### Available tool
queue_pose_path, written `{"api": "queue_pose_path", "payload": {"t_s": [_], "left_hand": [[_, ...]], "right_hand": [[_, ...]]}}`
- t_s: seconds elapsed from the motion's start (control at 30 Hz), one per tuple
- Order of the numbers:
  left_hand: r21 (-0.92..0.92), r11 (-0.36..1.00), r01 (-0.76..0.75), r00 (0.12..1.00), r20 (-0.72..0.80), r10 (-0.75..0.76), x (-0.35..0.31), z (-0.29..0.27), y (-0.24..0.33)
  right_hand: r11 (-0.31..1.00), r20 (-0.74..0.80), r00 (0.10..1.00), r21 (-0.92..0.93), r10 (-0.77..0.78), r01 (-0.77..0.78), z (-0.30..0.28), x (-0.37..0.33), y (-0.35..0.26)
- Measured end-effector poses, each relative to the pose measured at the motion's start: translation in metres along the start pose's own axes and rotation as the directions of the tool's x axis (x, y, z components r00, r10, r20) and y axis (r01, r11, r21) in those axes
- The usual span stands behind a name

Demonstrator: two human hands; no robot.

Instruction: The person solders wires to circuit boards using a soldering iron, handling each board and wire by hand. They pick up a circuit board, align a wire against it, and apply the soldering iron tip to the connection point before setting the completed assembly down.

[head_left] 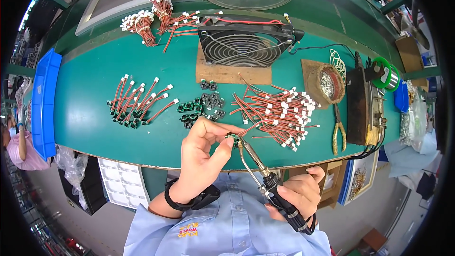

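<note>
Hazard: left hand (204, 149), clamped on small green circuit board (232, 136) at near middle of green counter (90, 128), could burn should black-handled metal soldering iron (273, 187), clamped in right hand (304, 193), slip; count: long blue plastic tray (43, 104) at left, one; board in hand, one; iron, one; yellow-handled metal pliers (339, 135) at right, one

The soldering iron (271, 183) is black and silver, the circuit board (232, 136) green.

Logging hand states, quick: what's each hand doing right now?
Left hand: closed, pinching a small green circuit board.
Right hand: closed around a soldering iron.
</note>
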State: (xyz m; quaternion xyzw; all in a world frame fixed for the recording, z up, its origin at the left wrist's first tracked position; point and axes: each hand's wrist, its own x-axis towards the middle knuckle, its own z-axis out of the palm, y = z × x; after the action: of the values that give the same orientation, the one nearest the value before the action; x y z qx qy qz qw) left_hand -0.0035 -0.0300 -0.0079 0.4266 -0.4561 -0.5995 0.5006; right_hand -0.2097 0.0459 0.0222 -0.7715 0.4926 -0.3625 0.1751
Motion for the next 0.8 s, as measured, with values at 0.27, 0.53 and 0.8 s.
{"api": "queue_pose_path", "payload": {"t_s": [0.27, 0.53, 0.8], "left_hand": [[0.002, 1.0, 0.015, 1.0, 0.006, -0.015, -0.0003, -0.0009, 0.0009], [-0.02, 0.999, 0.032, 0.999, 0.006, -0.032, -0.0006, 0.0007, 0.0032], [-0.011, 0.999, 0.043, 0.999, 0.01, -0.043, -0.0022, 0.001, 0.0015]], "right_hand": [[1.0, -0.008, 1.0, 0.023, -0.009, 0.009, 0.0047, -0.0005, 0.0022], [1.0, 0.012, 1.0, 0.007, -0.01, 0.01, 0.0024, 0.001, 0.0008], [0.999, -0.005, 1.0, 0.03, -0.022, 0.022, 0.0048, 0.0002, 0.004]]}}
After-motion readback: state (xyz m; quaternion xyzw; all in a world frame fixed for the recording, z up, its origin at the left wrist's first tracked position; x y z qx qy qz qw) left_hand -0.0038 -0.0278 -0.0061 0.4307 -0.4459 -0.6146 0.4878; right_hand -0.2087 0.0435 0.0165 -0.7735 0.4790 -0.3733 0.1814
